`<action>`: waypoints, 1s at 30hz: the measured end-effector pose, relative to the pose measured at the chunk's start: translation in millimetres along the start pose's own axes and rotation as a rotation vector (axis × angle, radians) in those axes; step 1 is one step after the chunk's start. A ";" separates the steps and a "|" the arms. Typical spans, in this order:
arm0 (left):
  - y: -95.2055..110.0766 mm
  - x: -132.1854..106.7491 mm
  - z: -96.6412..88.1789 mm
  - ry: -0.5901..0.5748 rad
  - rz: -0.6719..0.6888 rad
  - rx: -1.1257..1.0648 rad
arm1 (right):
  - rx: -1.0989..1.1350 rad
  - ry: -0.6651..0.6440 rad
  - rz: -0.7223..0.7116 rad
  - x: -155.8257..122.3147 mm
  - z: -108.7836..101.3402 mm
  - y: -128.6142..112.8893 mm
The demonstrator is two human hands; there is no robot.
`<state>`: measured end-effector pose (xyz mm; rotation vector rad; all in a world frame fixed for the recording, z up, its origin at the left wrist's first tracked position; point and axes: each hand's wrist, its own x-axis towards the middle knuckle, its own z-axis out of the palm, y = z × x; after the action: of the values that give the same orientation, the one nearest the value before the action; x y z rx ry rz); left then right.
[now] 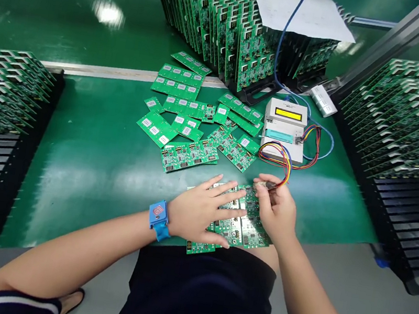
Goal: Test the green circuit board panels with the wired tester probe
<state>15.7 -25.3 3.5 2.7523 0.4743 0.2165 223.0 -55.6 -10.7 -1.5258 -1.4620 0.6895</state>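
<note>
My left hand (203,209) lies flat with fingers spread on a green circuit board panel (239,231) at the near edge of the green mat. A blue wrist strap (159,219) is on that wrist. My right hand (276,210) pinches a small connector (264,185) at the end of a bundle of coloured wires (286,164), and holds it down on the panel's far edge. The wires run back to a white programmer box (285,132) with a yellow display.
Several loose green boards (194,123) lie scattered on the mat (93,160) beyond my hands. Black racks full of upright boards stand at the left (0,92), the right (414,120) and the back (230,27). A white sheet (296,9) covers the back rack.
</note>
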 end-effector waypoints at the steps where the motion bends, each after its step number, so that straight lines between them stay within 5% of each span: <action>1: 0.0 0.0 -0.3 0.000 0.002 -0.004 | -0.024 -0.001 -0.018 0.1 0.3 -0.3; 13: -0.5 0.8 -4.2 -0.006 0.009 0.022 | -0.097 0.061 -0.140 2.9 4.6 -4.5; 30: 3.4 2.3 -5.2 -0.008 0.007 0.021 | -0.049 0.042 -0.128 1.2 3.1 -3.2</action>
<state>17.8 -26.0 9.8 2.7751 0.4676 0.2036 218.9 -54.0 -9.1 -1.4614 -1.5397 0.5460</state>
